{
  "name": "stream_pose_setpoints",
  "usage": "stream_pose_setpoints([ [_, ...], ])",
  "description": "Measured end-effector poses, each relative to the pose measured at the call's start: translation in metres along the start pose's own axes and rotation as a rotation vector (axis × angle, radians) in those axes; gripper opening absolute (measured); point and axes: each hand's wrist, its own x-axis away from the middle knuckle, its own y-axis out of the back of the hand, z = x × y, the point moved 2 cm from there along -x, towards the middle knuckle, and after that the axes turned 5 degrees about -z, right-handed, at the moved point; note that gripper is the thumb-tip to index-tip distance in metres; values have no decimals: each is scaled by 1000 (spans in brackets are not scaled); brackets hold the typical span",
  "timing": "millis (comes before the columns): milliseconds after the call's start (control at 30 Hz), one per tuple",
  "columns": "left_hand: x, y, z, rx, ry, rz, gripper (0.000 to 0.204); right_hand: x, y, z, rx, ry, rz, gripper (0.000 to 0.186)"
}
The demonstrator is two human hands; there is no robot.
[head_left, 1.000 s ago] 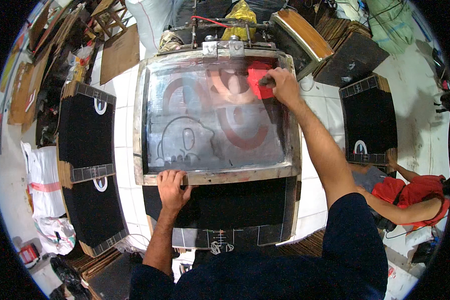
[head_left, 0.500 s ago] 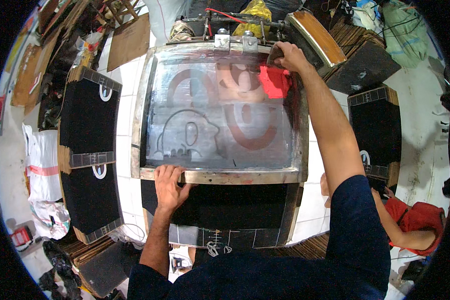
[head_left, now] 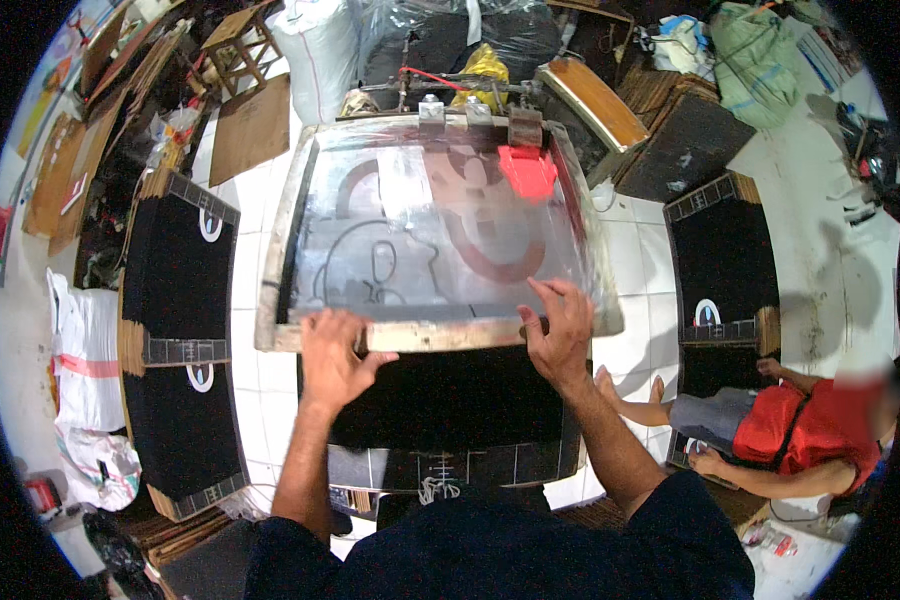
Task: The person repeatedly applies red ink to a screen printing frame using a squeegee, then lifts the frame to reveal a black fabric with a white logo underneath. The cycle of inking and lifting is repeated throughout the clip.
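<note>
Moved from the far right corner to the near edge of the screen (head_left: 450,338): right hand (head_left: 560,335), open, fingers spread. Screen just ahead of both palms, near edge gripped in left hand (head_left: 336,360); farther off, red ink (head_left: 528,173) beside scraper (head_left: 525,127).

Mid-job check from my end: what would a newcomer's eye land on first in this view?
Probably the bright red patch of ink near the far right corner of the framed screen. Next, the left hand and right hand, side by side at the screen's near edge. Then the co-worker in red, at the lower right of the view.
</note>
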Motion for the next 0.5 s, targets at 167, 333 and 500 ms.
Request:
stream_pose_setpoints([
  [167,-60,111,-22,-95,-217,-328,67,-117,68,32,82,199,-377,32],
  [333,-27,114,71,-64,38,-1020,75,-226,111,58,158,-73,-377,40],
  [500,167,-48,256,163,753,-533,37,-292,131,64,236,-248,-163,62],
])
